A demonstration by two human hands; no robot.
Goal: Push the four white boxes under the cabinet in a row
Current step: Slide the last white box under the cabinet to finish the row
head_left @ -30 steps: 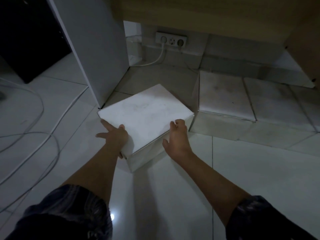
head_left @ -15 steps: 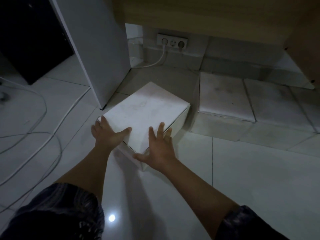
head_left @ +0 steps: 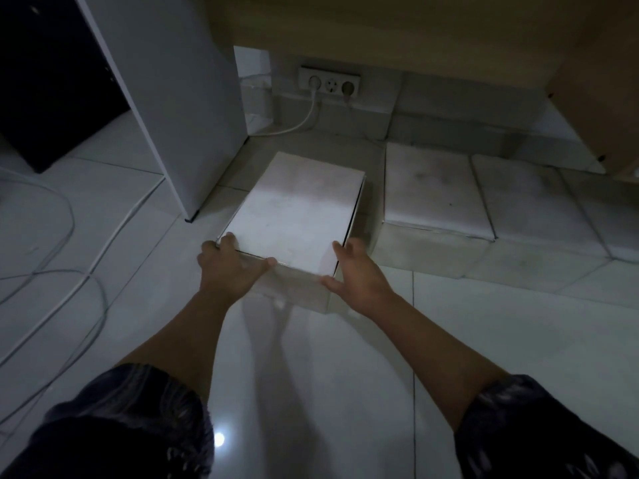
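Left hand (head_left: 228,271) and right hand (head_left: 356,274), fingers spread, press flat on near corners of box (head_left: 294,216), gripping nothing, beside boxed row (head_left: 432,191).

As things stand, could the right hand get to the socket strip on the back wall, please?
Probably not without leaning in. The right hand rests at the near right corner of the box, and the socket strip lies well beyond it under the cabinet. The floor between looks free apart from the box.
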